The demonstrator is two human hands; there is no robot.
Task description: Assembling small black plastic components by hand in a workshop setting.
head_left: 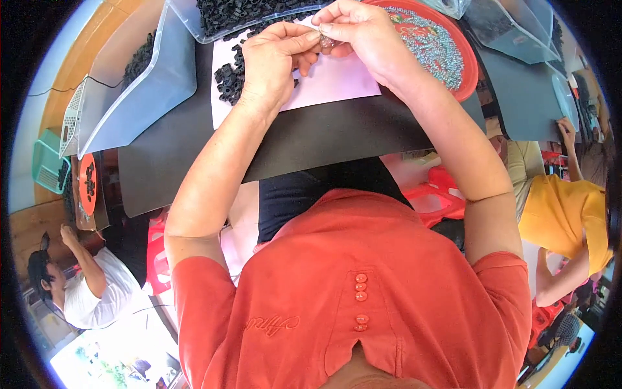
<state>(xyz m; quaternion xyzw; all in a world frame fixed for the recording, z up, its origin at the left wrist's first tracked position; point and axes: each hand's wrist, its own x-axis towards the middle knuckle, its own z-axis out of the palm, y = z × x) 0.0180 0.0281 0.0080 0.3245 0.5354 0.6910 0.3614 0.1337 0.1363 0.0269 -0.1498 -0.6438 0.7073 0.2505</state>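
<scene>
My left hand [275, 58] and my right hand [366, 35] meet over a white sheet [343, 87] at the far side of the table. Both are closed, thumbs and fingertips pinched together around something small. Under the fingertips a bit of brownish, shiny material shows, but its kind is too small to tell. Small black plastic parts [228, 84] lie in a loose pile on the sheet, left of my left wrist. To the right of my right hand stands a round red tray [472, 74] holding many small silvery metal pieces [447, 58].
A clear bin [223, 35] of black parts stands beyond my hands. Another translucent bin [162, 91] tilts at the left, and one [512, 32] stands at the right. The dark table edge [285, 174] runs before me. People sit at left [97, 285] and right [560, 214].
</scene>
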